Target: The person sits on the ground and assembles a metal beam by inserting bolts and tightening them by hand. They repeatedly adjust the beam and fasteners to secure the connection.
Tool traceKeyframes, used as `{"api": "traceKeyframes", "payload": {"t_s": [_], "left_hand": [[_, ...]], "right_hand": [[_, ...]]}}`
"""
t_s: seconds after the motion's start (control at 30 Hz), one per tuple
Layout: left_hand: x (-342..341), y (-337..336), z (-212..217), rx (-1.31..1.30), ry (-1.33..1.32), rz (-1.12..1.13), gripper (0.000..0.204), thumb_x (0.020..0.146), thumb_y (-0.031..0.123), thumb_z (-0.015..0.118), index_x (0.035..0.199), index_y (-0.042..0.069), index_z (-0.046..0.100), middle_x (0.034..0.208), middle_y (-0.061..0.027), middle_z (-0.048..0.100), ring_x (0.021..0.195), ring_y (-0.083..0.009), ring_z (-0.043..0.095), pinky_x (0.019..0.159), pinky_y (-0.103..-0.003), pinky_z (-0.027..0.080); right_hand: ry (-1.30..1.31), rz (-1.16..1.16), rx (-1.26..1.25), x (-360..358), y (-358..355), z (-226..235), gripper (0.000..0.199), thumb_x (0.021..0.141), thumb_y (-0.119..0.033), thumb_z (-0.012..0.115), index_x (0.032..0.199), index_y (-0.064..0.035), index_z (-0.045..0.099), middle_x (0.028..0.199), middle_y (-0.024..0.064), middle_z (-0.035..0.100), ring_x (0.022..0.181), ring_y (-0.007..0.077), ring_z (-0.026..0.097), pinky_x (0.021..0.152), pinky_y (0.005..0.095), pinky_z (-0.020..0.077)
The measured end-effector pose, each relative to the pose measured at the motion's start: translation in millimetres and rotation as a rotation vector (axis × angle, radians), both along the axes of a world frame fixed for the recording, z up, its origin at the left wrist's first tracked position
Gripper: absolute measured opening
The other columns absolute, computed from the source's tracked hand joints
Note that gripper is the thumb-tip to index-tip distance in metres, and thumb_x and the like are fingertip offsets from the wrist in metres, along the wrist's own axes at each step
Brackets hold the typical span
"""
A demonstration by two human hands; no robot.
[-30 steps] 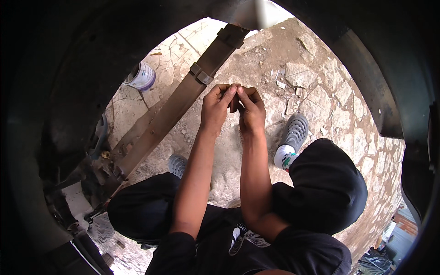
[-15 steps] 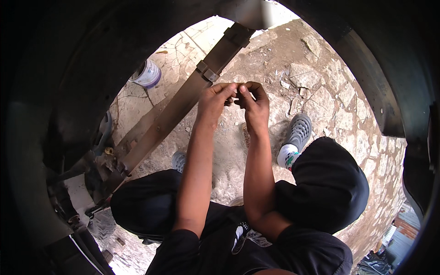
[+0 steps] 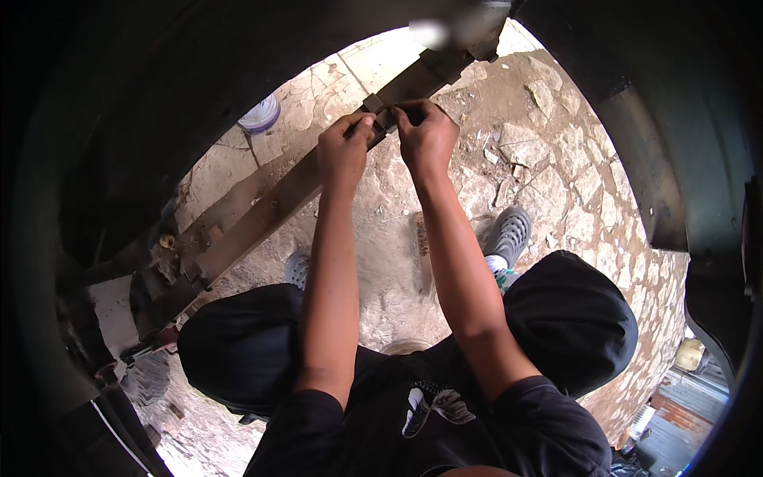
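Observation:
A long brown metal bar like a leaf spring point(image 3: 274, 203) slants from the lower left to the top, with a raised clip point(image 3: 373, 102) around it. At this clip both my hands are close together. My left hand point(image 3: 343, 151) is closed against the bar's near side, fingers curled and thumb pressed on them; what it holds, if anything, is hidden. Just to its right, my right hand point(image 3: 429, 139) is closed, thumb and fingertips pinched at the bar's edge beside the clip. Anything in that pinch is too small to make out.
Dark curved panels like a wheel arch point(image 3: 660, 167) surround the opening. A white and purple bucket point(image 3: 261, 115) stands beyond the bar. A brass-coloured fitting point(image 3: 166, 241) sits at the bar's lower end. Uneven stone paving point(image 3: 584, 183) lies below; corrugated sheets point(image 3: 683, 421) show lower right.
Both hands have moved up and forward from in front of the bar to its clip. Their fingertips, together before, are now slightly apart. The view has shifted a little.

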State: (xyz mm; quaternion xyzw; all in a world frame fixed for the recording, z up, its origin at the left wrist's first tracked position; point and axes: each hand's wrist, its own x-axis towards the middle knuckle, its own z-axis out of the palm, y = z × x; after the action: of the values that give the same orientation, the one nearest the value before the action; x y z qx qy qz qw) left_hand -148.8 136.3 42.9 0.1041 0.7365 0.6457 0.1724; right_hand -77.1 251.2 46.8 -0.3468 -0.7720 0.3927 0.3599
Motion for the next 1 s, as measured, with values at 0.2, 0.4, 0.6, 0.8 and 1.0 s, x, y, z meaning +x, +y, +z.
{"api": "traceKeyframes", "payload": {"t_s": [0.2, 0.4, 0.6, 0.8, 1.0], "left_hand": [[5, 5, 6, -0.111, 0.123, -0.053, 0.019, 0.096, 0.018, 0.068, 0.107, 0.006, 0.079, 0.083, -0.0108, 0.075, 0.077, -0.0194, 0.071, 0.076, -0.033, 0.054], [-2, 11, 3, -0.163, 0.455, -0.082, 0.019, 0.094, 0.016, 0.070, 0.108, 0.006, 0.078, 0.098, -0.0156, 0.076, 0.090, -0.0302, 0.073, 0.083, -0.038, 0.056], [-36, 20, 22, -0.273, 0.726, -0.460, 0.024, 0.088, 0.013, 0.075, 0.111, 0.007, 0.077, 0.107, -0.0129, 0.073, 0.097, -0.0300, 0.071, 0.088, -0.040, 0.055], [-76, 32, 40, -0.432, 0.919, -0.734, 0.019, 0.087, 0.017, 0.076, 0.104, 0.009, 0.078, 0.102, -0.0091, 0.072, 0.096, -0.0311, 0.070, 0.090, -0.041, 0.056], [-85, 41, 44, -0.340, 1.172, -0.895, 0.010, 0.085, 0.012, 0.071, 0.091, 0.004, 0.076, 0.095, -0.0095, 0.068, 0.095, -0.0308, 0.067, 0.087, -0.041, 0.054]], "right_hand": [[-0.010, -0.051, 0.022, 0, 0, -5, 0.016, 0.085, -0.017, 0.082, 0.092, -0.0029, 0.079, 0.085, 0.0161, 0.076, 0.074, 0.0254, 0.074, 0.071, 0.0356, 0.0563], [0.066, -0.002, 0.127, 5, -3, -14, 0.015, 0.089, -0.016, 0.080, 0.100, -0.0060, 0.081, 0.082, 0.0144, 0.075, 0.070, 0.0229, 0.071, 0.068, 0.0344, 0.0549], [-0.051, 0.087, 0.188, 23, -8, -2, 0.019, 0.088, -0.007, 0.075, 0.105, -0.0121, 0.081, 0.088, 0.0157, 0.075, 0.078, 0.0287, 0.074, 0.073, 0.0364, 0.0576], [0.031, 0.063, 0.059, 9, -7, 3, 0.016, 0.086, -0.008, 0.077, 0.101, -0.0105, 0.081, 0.089, 0.0158, 0.077, 0.079, 0.0305, 0.075, 0.074, 0.0370, 0.0583], [0.049, 0.123, 0.117, 13, 1, -3, 0.010, 0.085, -0.008, 0.078, 0.094, -0.0100, 0.081, 0.090, 0.0155, 0.077, 0.079, 0.0309, 0.075, 0.074, 0.0377, 0.0584]]}}
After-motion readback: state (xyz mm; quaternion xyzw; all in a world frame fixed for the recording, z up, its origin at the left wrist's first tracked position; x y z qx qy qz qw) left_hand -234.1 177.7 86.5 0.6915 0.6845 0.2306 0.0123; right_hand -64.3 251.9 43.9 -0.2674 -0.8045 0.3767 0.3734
